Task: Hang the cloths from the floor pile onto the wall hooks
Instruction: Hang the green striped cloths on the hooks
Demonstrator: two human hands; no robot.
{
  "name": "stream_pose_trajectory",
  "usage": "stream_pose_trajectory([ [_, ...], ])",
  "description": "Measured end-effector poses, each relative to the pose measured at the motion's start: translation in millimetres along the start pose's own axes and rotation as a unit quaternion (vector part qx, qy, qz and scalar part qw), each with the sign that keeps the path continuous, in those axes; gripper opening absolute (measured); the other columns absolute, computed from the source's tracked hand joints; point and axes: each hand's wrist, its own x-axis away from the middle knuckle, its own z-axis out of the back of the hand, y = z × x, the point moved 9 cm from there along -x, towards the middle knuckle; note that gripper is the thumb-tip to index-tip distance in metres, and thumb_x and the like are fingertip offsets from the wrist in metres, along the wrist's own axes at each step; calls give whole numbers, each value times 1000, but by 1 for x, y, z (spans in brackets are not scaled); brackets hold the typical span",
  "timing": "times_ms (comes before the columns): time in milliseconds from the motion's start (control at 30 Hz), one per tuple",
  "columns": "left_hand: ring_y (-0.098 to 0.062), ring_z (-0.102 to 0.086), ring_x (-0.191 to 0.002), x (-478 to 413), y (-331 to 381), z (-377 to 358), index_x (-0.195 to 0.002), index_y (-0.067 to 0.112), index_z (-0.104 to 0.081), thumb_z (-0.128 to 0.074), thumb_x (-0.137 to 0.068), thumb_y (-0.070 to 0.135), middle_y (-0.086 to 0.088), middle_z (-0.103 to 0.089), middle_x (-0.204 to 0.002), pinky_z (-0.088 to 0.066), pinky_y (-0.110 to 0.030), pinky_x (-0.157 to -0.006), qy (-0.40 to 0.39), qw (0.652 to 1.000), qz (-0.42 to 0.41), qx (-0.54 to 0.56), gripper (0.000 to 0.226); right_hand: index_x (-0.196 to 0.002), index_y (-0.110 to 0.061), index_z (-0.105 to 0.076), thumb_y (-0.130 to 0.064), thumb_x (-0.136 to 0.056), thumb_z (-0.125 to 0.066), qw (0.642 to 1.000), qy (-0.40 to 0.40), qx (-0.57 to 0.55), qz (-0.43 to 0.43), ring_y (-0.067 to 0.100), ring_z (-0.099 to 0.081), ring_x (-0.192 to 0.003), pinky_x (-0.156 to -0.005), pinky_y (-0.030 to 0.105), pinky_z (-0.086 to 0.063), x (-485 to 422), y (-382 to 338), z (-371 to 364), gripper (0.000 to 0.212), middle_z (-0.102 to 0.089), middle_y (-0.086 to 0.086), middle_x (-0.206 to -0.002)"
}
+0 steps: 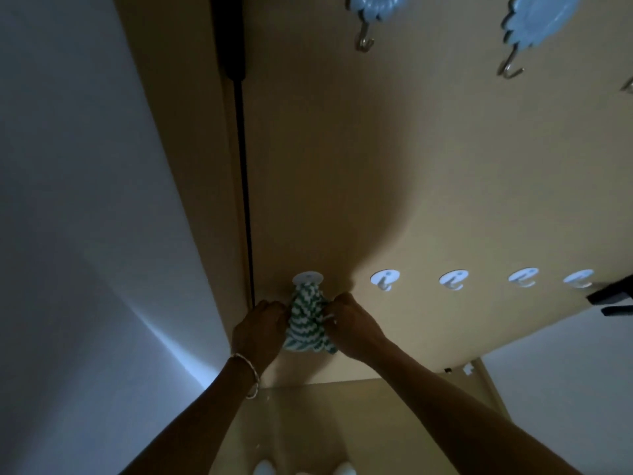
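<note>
My forearms bare, no sleeves in view. Thin metal bangle (247,374) circles my left wrist, loose, silvery with twisted look. My left hand (257,332) ringless as far as visible; my right hand (349,329) and wrist unadorned.

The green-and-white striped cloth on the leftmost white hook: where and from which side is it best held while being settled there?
Probably by its two side edges just below the hook, one hand from each side, as the left hand and right hand do now. The striped cloth bunches narrow at the top and widens downward, so the sides offer loose fabric.
</note>
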Motion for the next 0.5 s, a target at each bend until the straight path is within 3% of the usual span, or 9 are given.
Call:
stream_pose_trajectory([
  [333,-22,-60,-103,31,-14,16,-119,24,-59,-31,-100,33,-5,-61,-114,-48,-31,-86,53,996,71,22,35,-111,-6,-62,-22,-101,-37,993,-68,46,81,29,-54,-112,-87,32,-42,-12,-15,-2,31,-61,13,-117],
  [400,-23,-59,-105,40,-8,12,-122,24,-58,-33,-100,32,-6,-61,-116,-48,-32,-87,64,994,89,14,34,-90,-13,-60,-23,-102,-36,988,-110,40,101,28,-56,-97,-78,31,-41,-5,-12,-12,29,-61,8,-95],
  [433,-24,-59,-106,45,-4,7,-124,23,-57,-34,-99,32,-6,-61,-117,-48,-32,-87,67,993,99,10,34,-75,-19,-52,-24,-101,-36,985,-127,29,112,26,-54,-86,-71,30,-38,-2,-8,-17,32,-55,3,-80],
  [500,-27,-61,-105,57,6,-7,-126,18,-56,-39,-98,26,-8,-63,-117,-49,-33,-85,74,990,120,22,34,-62,-23,-34,-24,-100,-39,978,-151,12,144,21,-46,-71,-64,28,-32,7,2,-24,39,-40,1,-66],
])
